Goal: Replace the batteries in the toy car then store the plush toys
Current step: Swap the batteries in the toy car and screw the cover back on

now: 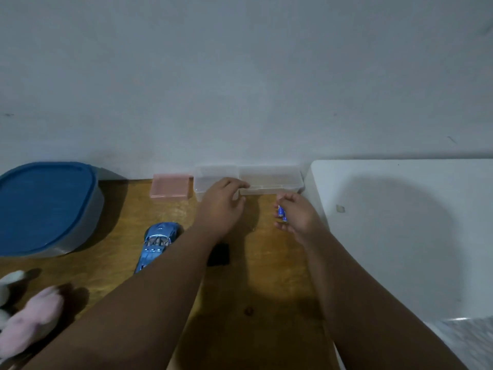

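A shiny blue toy car (156, 243) lies on the wooden table, partly hidden by my left forearm. A small black piece (219, 254) lies just right of that forearm. My left hand (221, 205) rests with its fingertips on the front edge of a clear plastic box (269, 180) by the wall. My right hand (297, 217) hovers just in front of that box, closed around blue batteries (281, 213). A pink plush toy (32, 321) and a grey-white one (8, 287) lie at the left front edge.
A large tub with a blue lid (45, 206) stands at the left. A small pink box (172, 186) and another clear box (210, 177) sit against the wall. A white surface (400, 222) borders the table on the right.
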